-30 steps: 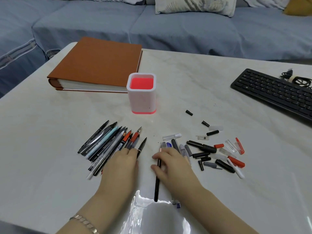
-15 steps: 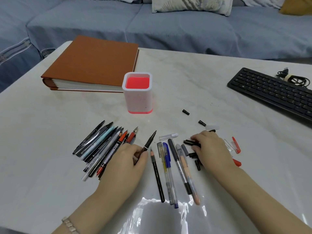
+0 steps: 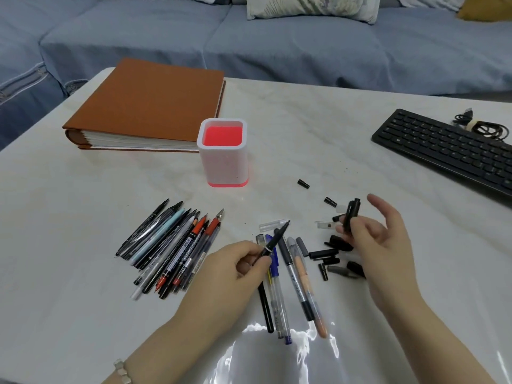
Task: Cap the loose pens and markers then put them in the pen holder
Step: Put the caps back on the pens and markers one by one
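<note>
Near the front edge of the tabletop (image 3: pixel 83 206), both hands have come up off the marble since half a second ago. The right hand (image 3: pixel 379 245), which had been pressed flat over the loose caps (image 3: pixel 322 254), now pinches one black cap (image 3: pixel 352 213) between thumb and fingertip, its other fingers spread wide. The left hand (image 3: pixel 238 270) grips a slim black pen (image 3: pixel 275 238) by the barrel, with the bare tip now tilted up and toward that cap. Pen and cap are still apart, so I judge the first capping is about to happen. The pen holder (image 3: pixel 225 164) stands toward the middle of the tabletop, and nothing shows in its glowing red well. It is a rounded square tub, matt white plastic with a red base band. The caps are short, hard, mostly black tubes, a few of them clear. Uncapped pens (image 3: pixel 166 245) lie fanned toward the left edge, smooth thin barrels in black, grey, pale blue and red. A few more pens (image 3: pixel 297 281) lie between the hands on the glossy, pale veined surface.
</note>
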